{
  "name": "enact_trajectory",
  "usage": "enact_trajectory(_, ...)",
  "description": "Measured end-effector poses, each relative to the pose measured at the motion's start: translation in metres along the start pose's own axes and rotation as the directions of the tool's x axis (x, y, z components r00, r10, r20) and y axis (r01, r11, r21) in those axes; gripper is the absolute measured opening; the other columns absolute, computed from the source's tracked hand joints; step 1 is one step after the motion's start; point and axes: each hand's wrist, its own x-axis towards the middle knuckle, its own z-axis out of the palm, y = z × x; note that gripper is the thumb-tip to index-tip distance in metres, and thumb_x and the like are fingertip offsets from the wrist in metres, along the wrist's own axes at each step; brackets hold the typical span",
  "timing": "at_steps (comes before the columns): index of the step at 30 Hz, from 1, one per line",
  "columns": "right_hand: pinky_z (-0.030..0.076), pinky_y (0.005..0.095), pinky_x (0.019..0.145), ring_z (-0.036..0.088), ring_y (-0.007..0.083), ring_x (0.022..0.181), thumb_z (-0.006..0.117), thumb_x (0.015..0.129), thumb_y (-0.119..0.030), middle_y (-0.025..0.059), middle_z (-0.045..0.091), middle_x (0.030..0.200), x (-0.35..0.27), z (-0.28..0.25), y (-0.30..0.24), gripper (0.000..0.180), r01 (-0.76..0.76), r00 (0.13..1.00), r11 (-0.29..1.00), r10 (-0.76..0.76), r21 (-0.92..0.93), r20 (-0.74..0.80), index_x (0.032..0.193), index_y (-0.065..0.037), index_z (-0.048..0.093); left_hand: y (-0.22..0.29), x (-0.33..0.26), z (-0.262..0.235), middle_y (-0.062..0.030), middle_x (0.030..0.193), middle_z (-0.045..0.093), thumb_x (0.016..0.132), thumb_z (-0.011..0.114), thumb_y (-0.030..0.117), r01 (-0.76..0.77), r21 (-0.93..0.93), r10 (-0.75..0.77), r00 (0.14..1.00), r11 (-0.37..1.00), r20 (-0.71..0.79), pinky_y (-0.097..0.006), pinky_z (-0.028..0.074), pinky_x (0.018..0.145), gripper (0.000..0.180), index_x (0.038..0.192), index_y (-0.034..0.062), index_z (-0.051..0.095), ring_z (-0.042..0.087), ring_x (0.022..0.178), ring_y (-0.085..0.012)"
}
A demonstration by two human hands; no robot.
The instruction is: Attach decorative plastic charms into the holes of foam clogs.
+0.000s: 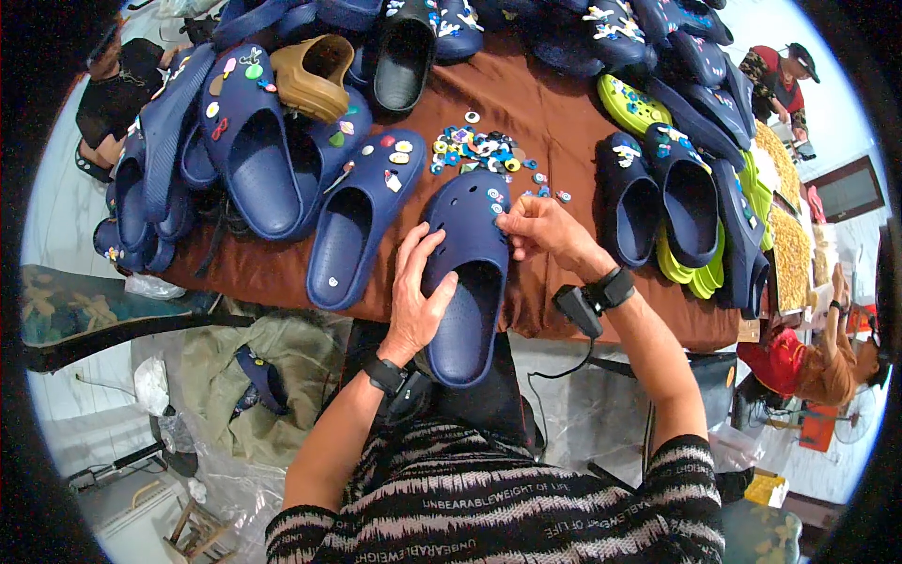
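A blue clog [465,226] overhangs the front edge of a brown table [554,296].
The left hand [413,299], fingers spread, grips its side; the right hand's [548,227] fingers pinch nearly closed beside its charms [495,201], any hold unclear.

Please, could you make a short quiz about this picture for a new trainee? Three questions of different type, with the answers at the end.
1. Multiple choice: What is the main colour of the clog under the left hand?
A. Tan
B. Lime green
C. Dark blue
2. True or false: Loose charms lie on the brown cloth, beyond the toe of that clog.
3. Open question: What are the fingertips of the right hand next to?

Key:
1. C
2. True
3. The small charms near the right edge of the clog's toe.
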Motion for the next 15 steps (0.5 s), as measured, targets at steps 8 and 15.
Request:
enact_trajectory(8,0.047,0.0243,0.044,0.057,0.0093,0.052,0.071,0.094,-0.038,-0.003,0.054,0.062,0.009,-0.01,-0.009,0.035,-0.297,0.941,0.954,0.3,-0.042,0.155,0.078,-0.01,0.059,-0.001,-0.001,0.002,-0.0195,0.15,0.042,0.087,0.063,0.014,0.002,0.017,-0.002,1.0,1.0,-0.015,-0.043,0.025,0.121,0.054,0.138,0.0031,0.052,0.037,0.142,-0.0352)
enact_trajectory(15,0.048,0.0228,0.045,0.056,0.0091,0.05,0.074,0.091,-0.046,-0.0055,0.047,0.058,0.017,-0.014,0.017,0.038,-0.372,0.91,0.917,0.33,0.143,0.251,0.08,-0.012,0.059,-0.003,0.0,0.003,-0.0196,0.148,0.043,0.086,0.065,0.013,-0.013,0.017,0.013,0.999,1.0,-0.032,-0.045,0.029,0.118,0.054,0.138,0.0044,0.052,0.039,0.139,-0.0367)
